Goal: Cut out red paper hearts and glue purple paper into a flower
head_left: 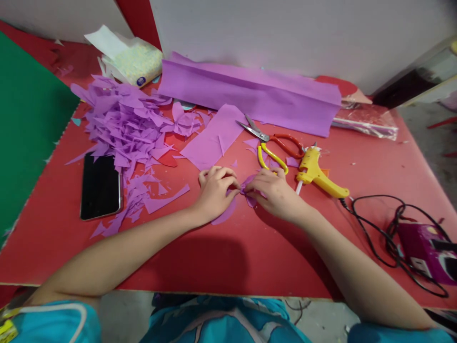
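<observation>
My left hand and my right hand meet above the middle of the red table. Between their pinched fingertips is a gathered purple paper piece, partly covered by the fingers. Another rounded purple part shows beneath my left hand; whether it joins the pinched piece is hidden. Just beyond my right hand lie scissors with one red and one yellow handle, blades apart. A yellow glue gun rests to the right of that hand. A flat purple sheet lies beyond my left hand.
A heap of cut purple pieces covers the left, beside a black phone. Behind are a tissue pack and a folded purple sheet. A black cord and purple box lie at right. A green board stands left.
</observation>
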A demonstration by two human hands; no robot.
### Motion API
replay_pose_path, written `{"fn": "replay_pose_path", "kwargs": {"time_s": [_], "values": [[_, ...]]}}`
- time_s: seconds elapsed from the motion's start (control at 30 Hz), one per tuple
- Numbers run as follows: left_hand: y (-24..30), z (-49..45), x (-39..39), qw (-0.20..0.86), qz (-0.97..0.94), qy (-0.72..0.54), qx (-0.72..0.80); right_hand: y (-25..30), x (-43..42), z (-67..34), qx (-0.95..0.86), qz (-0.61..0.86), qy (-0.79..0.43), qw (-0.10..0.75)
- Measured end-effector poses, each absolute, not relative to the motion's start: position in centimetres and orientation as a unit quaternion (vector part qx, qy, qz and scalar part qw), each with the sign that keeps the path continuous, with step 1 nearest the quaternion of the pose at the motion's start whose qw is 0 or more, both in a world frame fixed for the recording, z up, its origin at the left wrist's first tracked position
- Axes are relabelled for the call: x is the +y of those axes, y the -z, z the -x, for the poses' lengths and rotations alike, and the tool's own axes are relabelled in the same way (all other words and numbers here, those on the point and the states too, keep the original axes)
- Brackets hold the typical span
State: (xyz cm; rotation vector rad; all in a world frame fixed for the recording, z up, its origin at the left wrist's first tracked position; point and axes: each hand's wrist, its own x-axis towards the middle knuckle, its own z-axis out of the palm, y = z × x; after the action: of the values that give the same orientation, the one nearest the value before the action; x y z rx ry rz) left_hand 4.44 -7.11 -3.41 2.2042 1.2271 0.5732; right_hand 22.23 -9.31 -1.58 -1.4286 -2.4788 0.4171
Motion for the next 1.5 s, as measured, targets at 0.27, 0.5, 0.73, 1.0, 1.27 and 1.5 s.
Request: {"fn": "replay_pose_path", "kwargs": {"time_s": [0.27,0.5,0.73,1.0,1.27,1.5], "values": [[3.4,-4.4,-7.0,0.284,-0.821,-0.207,0.449,1.4,-9.2,-23.1,-0.819,0.5,-0.169,0.226],[3.6,-4.4,-7.1,0.265,-0.826,-0.211,0.45,3.1,-8.6,-23.2,-0.81,0.519,-0.177,0.209],[3.1,-4.3,-7.1,0.28,-0.809,-0.233,0.462,2.1,-8.9,-23.0,-0.729,0.573,-0.241,0.286],[3.2,-4.3,-7.3,0.473,-0.715,-0.341,0.386,1.7,-9.8,-22.4,-0.575,0.607,-0.304,0.457],[3.5,-4.6,-7.3,0.638,-0.568,-0.374,0.362,1.6,-10.7,-21.1,-0.545,0.608,-0.323,0.478],[2.5,-4.4,-7.4,0.655,-0.578,-0.334,0.354,1.6,-11.0,-21.2,-0.605,0.533,-0.392,0.443]]}}
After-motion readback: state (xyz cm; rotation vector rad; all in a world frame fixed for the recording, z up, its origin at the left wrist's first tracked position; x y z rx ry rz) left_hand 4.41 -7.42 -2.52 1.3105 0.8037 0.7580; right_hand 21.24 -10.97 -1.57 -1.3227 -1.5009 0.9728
